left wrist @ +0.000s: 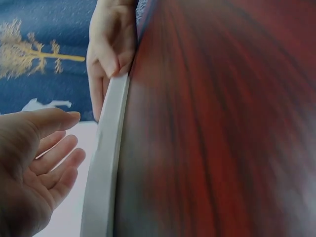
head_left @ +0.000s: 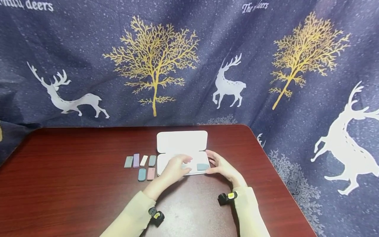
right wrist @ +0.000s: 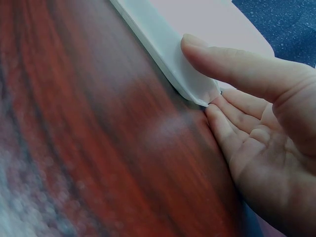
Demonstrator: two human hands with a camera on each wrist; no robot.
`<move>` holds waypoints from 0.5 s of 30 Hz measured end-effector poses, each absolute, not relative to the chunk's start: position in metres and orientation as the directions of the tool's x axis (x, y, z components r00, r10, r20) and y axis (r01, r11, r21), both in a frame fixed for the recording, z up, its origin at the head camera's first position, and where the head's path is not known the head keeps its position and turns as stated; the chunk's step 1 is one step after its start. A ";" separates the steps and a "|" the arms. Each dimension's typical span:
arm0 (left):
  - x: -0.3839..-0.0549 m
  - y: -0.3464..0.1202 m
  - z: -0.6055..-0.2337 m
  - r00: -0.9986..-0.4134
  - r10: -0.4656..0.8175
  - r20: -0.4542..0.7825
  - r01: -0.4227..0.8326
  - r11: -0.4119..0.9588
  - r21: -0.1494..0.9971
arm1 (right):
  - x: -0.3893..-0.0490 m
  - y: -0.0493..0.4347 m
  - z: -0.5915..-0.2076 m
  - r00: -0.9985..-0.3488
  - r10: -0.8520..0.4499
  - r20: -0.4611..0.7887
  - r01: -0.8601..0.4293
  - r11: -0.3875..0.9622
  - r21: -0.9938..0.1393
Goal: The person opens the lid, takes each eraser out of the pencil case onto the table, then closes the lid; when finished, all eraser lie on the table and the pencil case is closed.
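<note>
An open white case [head_left: 168,158] lies on the table with its lid [head_left: 182,141] raised at the back. Inside, toward the right, is a flat blue-grey block [head_left: 202,167]; a bit of another bluish piece shows beside my left fingers. Over the case's middle hovers my left hand [head_left: 175,168], its fingers loosely bent and nothing between them in the left wrist view. My right hand [head_left: 222,168] holds the right end of the case, thumb [right wrist: 212,57] over the front corner and fingers along the side.
Left of the case lie several small flat blocks: green [head_left: 128,162], purple [head_left: 136,160], white [head_left: 143,160], grey-green [head_left: 152,160], blue [head_left: 142,174] and pink [head_left: 151,173]. A patterned cloth [head_left: 189,82] hangs behind the reddish-brown table [head_left: 74,184].
</note>
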State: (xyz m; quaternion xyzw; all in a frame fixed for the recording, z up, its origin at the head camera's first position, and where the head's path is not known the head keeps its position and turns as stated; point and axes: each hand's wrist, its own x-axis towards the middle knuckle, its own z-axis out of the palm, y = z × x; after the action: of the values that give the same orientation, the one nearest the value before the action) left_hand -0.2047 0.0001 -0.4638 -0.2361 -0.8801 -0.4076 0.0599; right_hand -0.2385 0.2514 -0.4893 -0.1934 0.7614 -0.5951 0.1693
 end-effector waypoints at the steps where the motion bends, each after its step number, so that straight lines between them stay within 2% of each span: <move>1: -0.206 0.004 -0.463 -0.875 0.380 0.300 0.475 0.553 0.685 | -0.239 0.252 -0.489 -0.866 -0.499 -0.020 -0.100 0.211 -0.972; 15: -0.208 0.035 -0.458 -0.810 0.540 0.227 0.568 0.628 0.533 | -0.239 0.252 -0.490 -0.860 -0.510 -0.022 -0.096 0.205 -0.974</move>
State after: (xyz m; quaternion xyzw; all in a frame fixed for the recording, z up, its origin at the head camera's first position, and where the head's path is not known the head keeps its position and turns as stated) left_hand -0.2082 0.0352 -0.4582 -0.3070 -0.9018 -0.3032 0.0227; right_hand -0.2394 0.2521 -0.4900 -0.2003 0.7568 -0.5977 0.1730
